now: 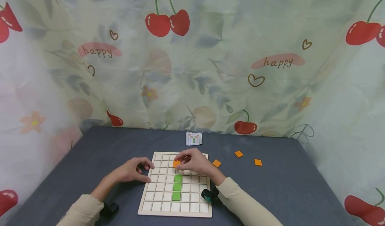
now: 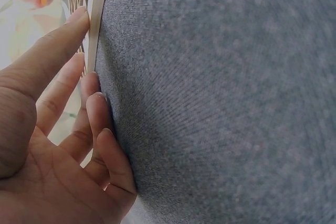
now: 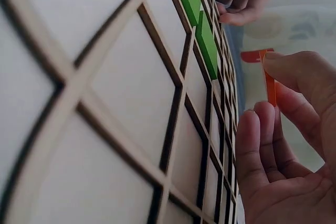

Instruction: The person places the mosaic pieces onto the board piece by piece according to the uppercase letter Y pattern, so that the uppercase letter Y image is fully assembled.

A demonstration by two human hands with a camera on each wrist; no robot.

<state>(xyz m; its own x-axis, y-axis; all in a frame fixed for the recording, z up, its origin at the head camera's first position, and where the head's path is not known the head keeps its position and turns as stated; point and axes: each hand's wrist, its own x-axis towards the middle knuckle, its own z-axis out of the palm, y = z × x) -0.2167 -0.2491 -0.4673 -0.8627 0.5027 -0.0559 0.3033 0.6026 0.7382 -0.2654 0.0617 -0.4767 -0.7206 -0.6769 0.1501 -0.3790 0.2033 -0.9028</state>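
A pale gridded board (image 1: 174, 214) lies on the table with several green square tiles (image 1: 177, 187) in one column. My right hand (image 1: 197, 161) pinches an orange square tile (image 1: 176, 164) between thumb and fingers, over the upper part of the board. The right wrist view shows this orange tile (image 3: 268, 80) edge-on and apart from the grid. My left hand (image 1: 132, 170) touches the board's left edge with its fingertips and thumb. In the left wrist view the fingers (image 2: 63, 93) are loosely bent beside the board's rim (image 2: 94, 35).
To the right of the board lie three loose orange tiles, one near the right wrist (image 1: 216, 163), the others farther off (image 1: 239, 153). A small card (image 1: 194, 138) with a coloured grid pattern lies behind the board. A printed curtain (image 1: 198, 69) hangs behind the dark table (image 1: 270, 192).
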